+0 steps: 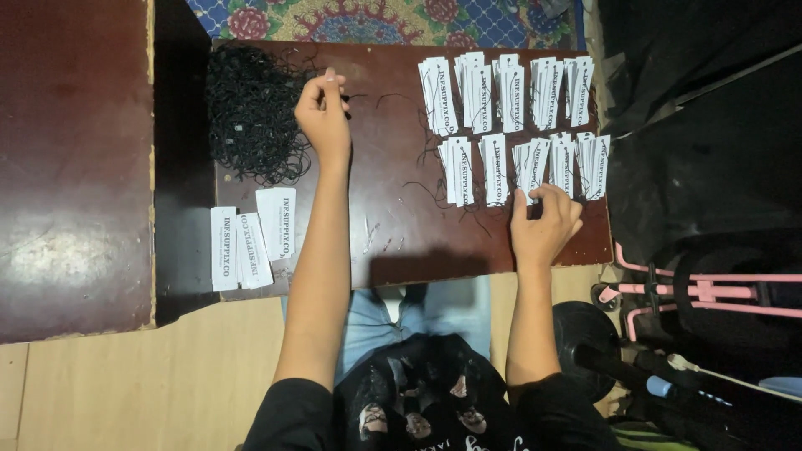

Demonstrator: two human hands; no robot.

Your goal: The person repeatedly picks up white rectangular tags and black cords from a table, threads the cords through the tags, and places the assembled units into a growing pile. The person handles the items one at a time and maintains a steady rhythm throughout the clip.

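Note:
My left hand [322,113] reaches to the edge of a heap of thin black string loops [251,113] on a dark brown table [384,225]; its fingers pinch closed on a thin black string. My right hand [545,221] rests on the table at the near edge of two rows of white paper tags [510,125], fingers curled on the nearest stack. Whether it grips a tag I cannot tell. Loose black strings trail from the stacks.
A few white tags [251,242] lie flat at the table's near left corner. A second dark table [75,167] stands to the left. A pink-framed wheeled cart [693,292] and dark bags sit at the right. A patterned rug [376,17] lies beyond the table.

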